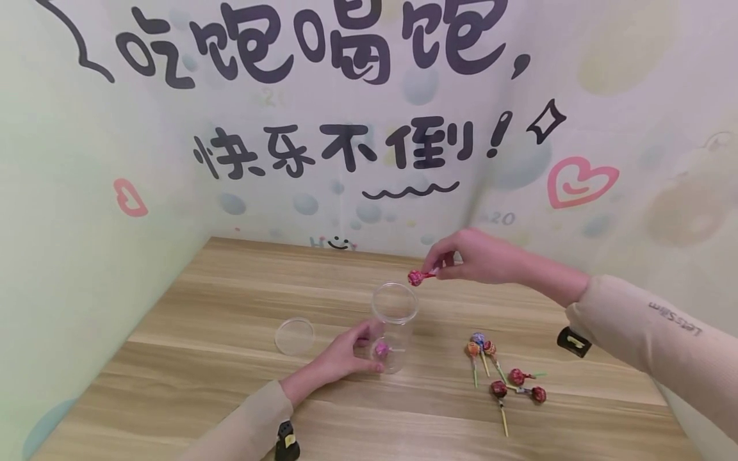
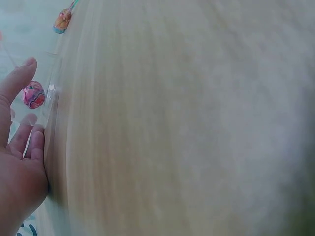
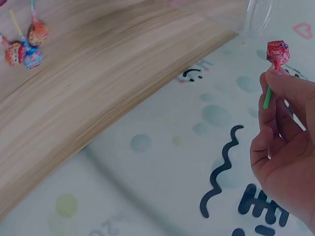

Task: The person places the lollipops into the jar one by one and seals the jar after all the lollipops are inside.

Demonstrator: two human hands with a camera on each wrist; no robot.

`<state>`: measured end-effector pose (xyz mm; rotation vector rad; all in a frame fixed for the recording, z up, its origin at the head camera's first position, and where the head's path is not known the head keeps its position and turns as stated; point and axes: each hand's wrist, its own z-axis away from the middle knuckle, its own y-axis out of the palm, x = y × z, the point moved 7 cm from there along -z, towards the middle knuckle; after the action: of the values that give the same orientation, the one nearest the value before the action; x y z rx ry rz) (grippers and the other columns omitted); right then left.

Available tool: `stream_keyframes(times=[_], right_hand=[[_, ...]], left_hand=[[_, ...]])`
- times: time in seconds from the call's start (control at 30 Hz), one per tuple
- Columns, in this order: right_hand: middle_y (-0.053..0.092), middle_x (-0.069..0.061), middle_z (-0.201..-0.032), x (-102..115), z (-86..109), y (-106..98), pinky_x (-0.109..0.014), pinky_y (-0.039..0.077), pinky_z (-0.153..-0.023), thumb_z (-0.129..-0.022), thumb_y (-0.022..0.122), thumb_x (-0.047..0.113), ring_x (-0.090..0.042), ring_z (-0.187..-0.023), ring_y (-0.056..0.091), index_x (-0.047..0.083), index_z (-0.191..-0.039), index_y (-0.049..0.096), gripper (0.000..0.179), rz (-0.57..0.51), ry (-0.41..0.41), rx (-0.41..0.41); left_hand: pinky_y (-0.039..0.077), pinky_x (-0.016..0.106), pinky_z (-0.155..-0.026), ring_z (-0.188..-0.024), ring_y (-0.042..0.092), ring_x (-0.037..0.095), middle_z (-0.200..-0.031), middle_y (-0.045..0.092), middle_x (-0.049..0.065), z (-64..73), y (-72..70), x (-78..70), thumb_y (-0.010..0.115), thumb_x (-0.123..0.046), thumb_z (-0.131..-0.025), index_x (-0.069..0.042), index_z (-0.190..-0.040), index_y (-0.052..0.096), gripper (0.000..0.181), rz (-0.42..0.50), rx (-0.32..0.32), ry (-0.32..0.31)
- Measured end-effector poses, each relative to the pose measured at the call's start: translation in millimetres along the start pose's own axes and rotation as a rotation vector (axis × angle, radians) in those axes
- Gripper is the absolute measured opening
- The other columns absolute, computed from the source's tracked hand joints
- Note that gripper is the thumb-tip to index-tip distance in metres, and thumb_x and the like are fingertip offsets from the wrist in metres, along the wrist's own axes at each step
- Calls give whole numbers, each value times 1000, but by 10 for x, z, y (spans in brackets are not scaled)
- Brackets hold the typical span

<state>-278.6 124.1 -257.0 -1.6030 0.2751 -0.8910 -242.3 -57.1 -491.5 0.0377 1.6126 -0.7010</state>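
Head: left hand [image 1: 343, 352] curled round clear cup [image 1: 399, 334], lower centre, likely steadying it; right hand [image 1: 475, 257], right of centre, pinches red lollipop [image 1: 415, 277]. Left wrist: pink lollipop [image 2: 33, 95] inside cup, left edge. Right wrist: red lollipop upper right, held by stick [image 3: 267, 98], presumably leaving candy end free.

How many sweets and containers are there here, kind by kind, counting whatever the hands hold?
Round wrapped lollipops lying on the wooden table: 6
Red-wrapped lollipop in the right hand: 1
Pink-wrapped lollipop inside the cup: 1
Clear plastic cup, held by the left hand: 1
Clear round lid: 1
Total: 10, of which 8 are lollipops
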Motion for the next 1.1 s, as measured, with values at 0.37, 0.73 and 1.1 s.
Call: stream_keyframes(times=[0.37,0.73,1.1], right_hand=[[74,8,-92,286,-161,240,-21,54,-72,-86,72,5,-3,-78,60,17,-98,76,17,-54,-108,36],[74,6,-92,361,-227,390,-21,54,-71,-85,71,2,-5,-77,60,15,-96,76,18,-85,-122,43],[74,6,-90,396,-260,493,-19,53,-69,-86,72,2,-3,-74,58,15,-95,75,16,-63,-126,49]], left_hand=[[42,49,-111,-126,56,30,-137,58,12,1,10,0,85,-21,-78,-8,-143,45,77,24,17,2],[43,46,-110,-126,56,28,-133,61,11,-4,-2,-26,84,-19,-77,-9,-139,48,73,11,4,15],[44,49,-110,-126,56,30,-131,61,12,1,-1,-22,85,-21,-77,-9,-135,50,68,-4,4,3]])
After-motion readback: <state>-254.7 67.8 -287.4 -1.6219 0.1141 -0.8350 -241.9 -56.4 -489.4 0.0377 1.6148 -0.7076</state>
